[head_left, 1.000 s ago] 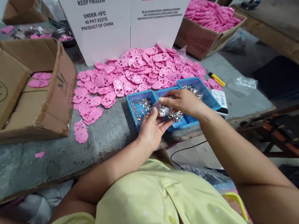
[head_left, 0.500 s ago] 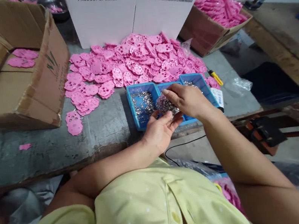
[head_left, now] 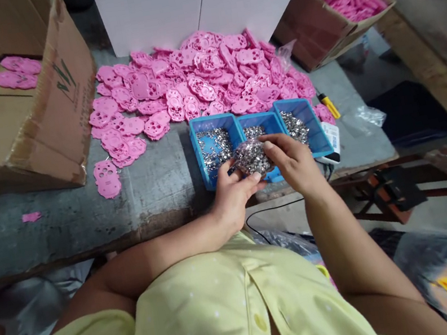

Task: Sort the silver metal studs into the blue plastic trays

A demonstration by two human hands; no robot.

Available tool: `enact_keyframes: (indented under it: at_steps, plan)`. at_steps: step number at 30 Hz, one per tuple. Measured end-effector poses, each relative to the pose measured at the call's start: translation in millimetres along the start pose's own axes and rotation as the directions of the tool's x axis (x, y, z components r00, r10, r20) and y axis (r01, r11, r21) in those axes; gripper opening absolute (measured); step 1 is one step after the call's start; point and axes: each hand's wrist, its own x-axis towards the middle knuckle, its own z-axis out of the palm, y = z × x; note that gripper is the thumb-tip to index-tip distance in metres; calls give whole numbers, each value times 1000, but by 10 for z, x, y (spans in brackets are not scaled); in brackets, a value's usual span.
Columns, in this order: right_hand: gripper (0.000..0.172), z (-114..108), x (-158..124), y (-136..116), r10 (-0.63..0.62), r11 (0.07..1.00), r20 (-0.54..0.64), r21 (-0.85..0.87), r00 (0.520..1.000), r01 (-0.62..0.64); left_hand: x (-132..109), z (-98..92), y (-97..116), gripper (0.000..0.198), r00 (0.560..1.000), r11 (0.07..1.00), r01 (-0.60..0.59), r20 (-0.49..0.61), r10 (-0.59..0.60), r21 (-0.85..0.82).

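Both of my hands hold a clear plastic bag of small shiny metal parts (head_left: 252,157) above the front of the blue bins. My left hand (head_left: 234,191) cups it from below and the left, fingers curled round it. On the bag's right side, my right hand (head_left: 293,158) pinches it between thumb and fingers. Three joined blue bins lie under and behind it: the left bin (head_left: 200,160), the middle bin (head_left: 269,121) and the right bin (head_left: 321,137). Small silvery metal pieces lie in each. My hands and the bag hide the front of the middle bin.
Pink plastic pieces (head_left: 191,75) are heaped behind the bins, against a white carton (head_left: 155,13). An open cardboard box (head_left: 49,128) stands left. Another box (head_left: 302,23) of pink pieces is at back right. A yellow-handled tool (head_left: 329,106) lies right of the bins.
My right hand has shifted from over the bag to its right side, so more of the bag and the middle bin shows. The camera view has tilted downward slightly.
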Motion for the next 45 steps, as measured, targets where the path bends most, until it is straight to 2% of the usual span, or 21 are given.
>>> enact_keyframes:
  at_steps: [6,10,13,17,20,22,23,25,28,31,35,37,39,42,45]
  plan:
    - [42,102,-162,104,110,969,-88,230,990,-87,-13,-5,-26,58,999,997,-46,18,45,59]
    - [40,180,-246,77,157,908,-110,408,981,-100,93,-42,18,53,983,950,-184,44,179,253]
    - [44,278,-261,67,146,873,-96,480,985,-82,248,-126,111,52,942,835,-334,129,310,436]
    - [46,378,-202,64,131,852,-68,519,989,-77,381,-233,278,54,838,592,-537,298,457,601]
    - [34,342,-144,-5,64,911,-229,410,971,36,378,-279,391,54,797,421,-575,363,482,702]
    - [22,265,-98,-99,-79,955,-341,243,937,169,355,-298,446,53,787,343,-572,380,486,745]
    - [18,220,-68,-153,-162,963,-350,149,923,226,345,-306,466,53,783,312,-570,387,487,760]
    - [14,137,14,-260,-306,950,-267,-23,914,311,334,-321,491,53,775,259,-570,405,485,780]
    - [13,69,172,-383,-435,882,-38,-221,900,416,336,-341,501,53,768,218,-581,439,467,784]
    - [15,72,304,-460,-482,786,126,-375,867,491,333,-352,502,52,768,202,-584,454,451,786]
    - [22,111,366,-503,-507,708,229,-439,831,553,315,-378,521,52,772,203,-577,447,452,791]
    - [22,130,365,-491,-511,735,229,-384,829,559,307,-399,540,53,778,216,-572,440,449,791]
    - [19,151,362,-460,-494,805,198,-263,846,532,300,-421,563,53,787,228,-559,422,451,797]
    - [12,179,372,-407,-418,905,140,-19,898,425,290,-443,596,53,792,225,-542,403,459,810]
    - [19,185,402,-374,-339,928,115,203,934,312,280,-450,615,54,787,198,-543,411,461,816]
